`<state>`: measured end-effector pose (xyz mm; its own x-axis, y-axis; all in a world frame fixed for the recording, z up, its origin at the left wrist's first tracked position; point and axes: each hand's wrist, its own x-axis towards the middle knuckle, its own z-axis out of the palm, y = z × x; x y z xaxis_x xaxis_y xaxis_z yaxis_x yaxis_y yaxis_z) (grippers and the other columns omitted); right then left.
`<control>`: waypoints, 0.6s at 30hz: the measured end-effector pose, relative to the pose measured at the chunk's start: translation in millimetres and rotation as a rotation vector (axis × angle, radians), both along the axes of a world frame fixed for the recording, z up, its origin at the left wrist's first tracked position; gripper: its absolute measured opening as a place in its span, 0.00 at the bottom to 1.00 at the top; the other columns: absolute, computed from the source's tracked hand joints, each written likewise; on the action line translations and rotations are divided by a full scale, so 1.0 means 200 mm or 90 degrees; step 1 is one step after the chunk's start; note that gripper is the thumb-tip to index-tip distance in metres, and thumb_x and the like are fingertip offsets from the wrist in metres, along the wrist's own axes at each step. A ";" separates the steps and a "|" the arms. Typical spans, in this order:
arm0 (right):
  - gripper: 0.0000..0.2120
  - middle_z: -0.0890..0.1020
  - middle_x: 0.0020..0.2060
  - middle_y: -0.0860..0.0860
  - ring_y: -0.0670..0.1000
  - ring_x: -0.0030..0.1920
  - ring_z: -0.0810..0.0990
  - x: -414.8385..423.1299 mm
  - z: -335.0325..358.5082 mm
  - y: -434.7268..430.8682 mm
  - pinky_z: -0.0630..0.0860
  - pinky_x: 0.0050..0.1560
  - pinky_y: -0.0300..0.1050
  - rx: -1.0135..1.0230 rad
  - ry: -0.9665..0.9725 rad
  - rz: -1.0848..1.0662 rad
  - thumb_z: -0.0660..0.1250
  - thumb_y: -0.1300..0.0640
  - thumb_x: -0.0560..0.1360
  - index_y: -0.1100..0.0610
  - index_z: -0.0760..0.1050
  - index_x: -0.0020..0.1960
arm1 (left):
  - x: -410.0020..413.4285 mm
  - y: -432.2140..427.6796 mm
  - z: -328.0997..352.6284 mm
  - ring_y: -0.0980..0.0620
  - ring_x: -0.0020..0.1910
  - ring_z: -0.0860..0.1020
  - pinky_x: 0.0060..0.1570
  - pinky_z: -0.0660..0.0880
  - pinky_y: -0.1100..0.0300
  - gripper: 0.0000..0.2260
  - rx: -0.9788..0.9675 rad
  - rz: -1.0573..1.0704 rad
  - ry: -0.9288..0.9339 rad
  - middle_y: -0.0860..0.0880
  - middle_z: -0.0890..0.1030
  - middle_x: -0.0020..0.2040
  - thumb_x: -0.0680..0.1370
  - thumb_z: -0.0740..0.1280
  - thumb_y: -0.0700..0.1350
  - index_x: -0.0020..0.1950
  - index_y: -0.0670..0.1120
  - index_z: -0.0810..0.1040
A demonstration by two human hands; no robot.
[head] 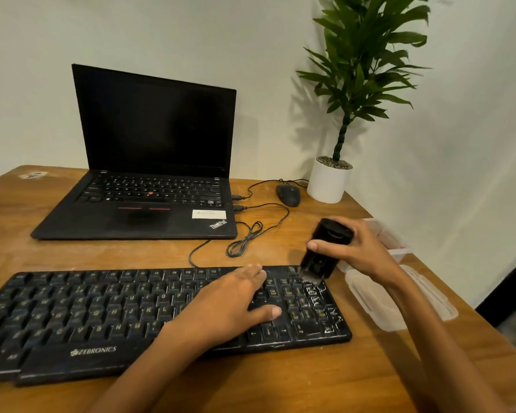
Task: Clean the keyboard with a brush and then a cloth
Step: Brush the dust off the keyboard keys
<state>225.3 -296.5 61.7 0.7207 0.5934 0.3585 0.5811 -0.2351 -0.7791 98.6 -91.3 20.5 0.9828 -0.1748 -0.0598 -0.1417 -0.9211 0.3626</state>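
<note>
A black keyboard lies across the front of the wooden table. White dust streaks its number pad at the right end. My left hand rests flat on the keys just left of the number pad, fingers straight. My right hand grips a chunky black brush, bristles down at the keyboard's top right corner. No cloth is visible.
An open black laptop sits behind the keyboard, with a coiled cable and a black mouse to its right. A potted plant stands in the corner. A clear plastic container and its lid lie by the right edge.
</note>
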 end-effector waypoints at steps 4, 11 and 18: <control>0.21 0.83 0.43 0.57 0.52 0.46 0.81 -0.05 0.05 -0.05 0.77 0.48 0.48 -0.018 -0.054 -0.058 0.76 0.46 0.62 0.59 0.78 0.47 | -0.02 -0.03 0.02 0.57 0.75 0.48 0.72 0.51 0.57 0.32 0.040 -0.005 -0.027 0.53 0.47 0.77 0.77 0.55 0.62 0.76 0.49 0.49; 0.17 0.83 0.43 0.56 0.52 0.46 0.82 -0.15 0.00 0.07 0.78 0.47 0.44 -0.018 -0.020 0.054 0.74 0.50 0.64 0.59 0.78 0.48 | -0.09 -0.12 0.05 0.55 0.75 0.49 0.71 0.52 0.57 0.36 0.038 -0.008 -0.017 0.53 0.48 0.77 0.74 0.56 0.65 0.76 0.50 0.49; 0.22 0.81 0.38 0.54 0.51 0.41 0.80 -0.07 0.08 -0.10 0.76 0.41 0.41 -0.185 -0.062 -0.032 0.74 0.42 0.62 0.59 0.78 0.45 | -0.09 -0.11 0.04 0.55 0.75 0.50 0.71 0.54 0.57 0.37 0.054 -0.002 -0.018 0.53 0.49 0.77 0.74 0.56 0.66 0.76 0.49 0.49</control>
<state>212.0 -317.0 78.6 0.7225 0.6452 0.2484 0.6319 -0.4705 -0.6159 81.0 -112.8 28.8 0.9837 -0.1738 -0.0463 -0.1543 -0.9479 0.2788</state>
